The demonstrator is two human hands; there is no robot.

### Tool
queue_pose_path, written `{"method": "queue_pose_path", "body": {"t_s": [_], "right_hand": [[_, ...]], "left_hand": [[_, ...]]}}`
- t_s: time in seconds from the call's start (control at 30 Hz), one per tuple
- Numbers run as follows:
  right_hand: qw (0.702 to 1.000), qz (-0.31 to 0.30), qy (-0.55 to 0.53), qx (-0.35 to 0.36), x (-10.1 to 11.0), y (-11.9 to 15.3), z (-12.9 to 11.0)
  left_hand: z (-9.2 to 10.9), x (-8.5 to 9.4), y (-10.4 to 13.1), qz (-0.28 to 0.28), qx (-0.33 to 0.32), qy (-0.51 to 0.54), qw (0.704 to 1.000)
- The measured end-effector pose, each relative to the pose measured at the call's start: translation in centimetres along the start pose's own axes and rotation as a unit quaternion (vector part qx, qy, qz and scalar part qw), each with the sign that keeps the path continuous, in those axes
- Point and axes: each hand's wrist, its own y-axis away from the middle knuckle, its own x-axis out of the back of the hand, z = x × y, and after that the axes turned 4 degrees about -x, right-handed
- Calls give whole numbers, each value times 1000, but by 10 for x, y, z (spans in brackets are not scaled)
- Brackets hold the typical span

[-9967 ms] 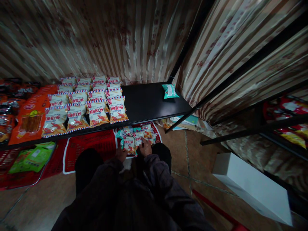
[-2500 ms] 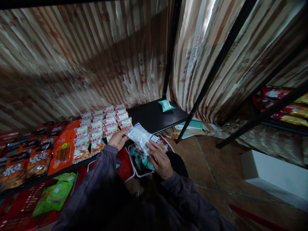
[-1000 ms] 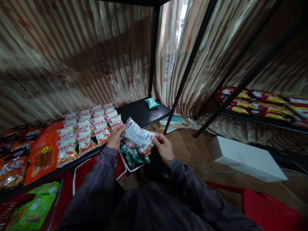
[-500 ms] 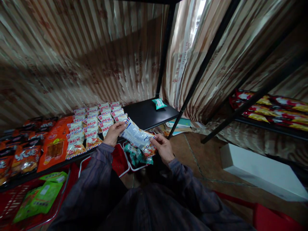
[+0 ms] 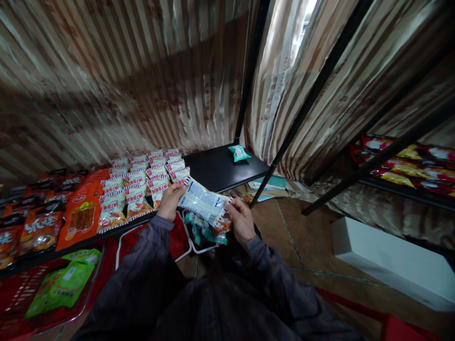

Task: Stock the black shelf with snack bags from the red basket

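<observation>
Between both hands I hold a white and orange snack bag point(image 5: 201, 201), its printed back turned up. My left hand point(image 5: 170, 201) pinches the upper left end, and my right hand point(image 5: 240, 219) pinches the right end. Beneath the bag, several teal snack packets point(image 5: 199, 230) lie in a basket with a white rim. Left of my left hand, rows of similar white snack bags point(image 5: 137, 182) stand on the black shelf point(image 5: 213, 168). One teal packet point(image 5: 239, 153) lies alone near the shelf's far right corner.
Orange packets point(image 5: 80, 218) and dark snack bags point(image 5: 40, 227) fill the shelf's left. A red basket point(image 5: 19, 289) holds green packets point(image 5: 67, 284). Black posts point(image 5: 284, 142) rise by the shelf. A long white box point(image 5: 391, 258) lies on the floor at right, below red and yellow bags point(image 5: 394, 166).
The view has shifted slightly, so the shelf's far end and right side sit further right. Both hands keep hold of the snack bag, whose angle has barely changed.
</observation>
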Motion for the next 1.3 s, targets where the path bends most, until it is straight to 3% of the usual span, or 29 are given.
{"method": "queue_pose_path", "body": {"t_s": [0.27, 0.8, 0.9, 1.07, 1.3], "right_hand": [[998, 32, 47, 30, 5, -19, -4], [995, -2, 70, 65, 14, -32, 6], [985, -6, 132, 109, 18, -32, 8], [933, -3, 290, 211, 26, -31, 7], [937, -28, 287, 195, 28, -32, 11]], "left_hand": [[-7, 0, -4, -43, 41, -16, 998], [-4, -4, -6, -26, 63, 5, 998], [-5, -5, -8, -23, 64, 5, 998], [-6, -5, -8, -45, 53, -3, 998], [-13, -4, -7, -63, 17, 0, 998]]}}
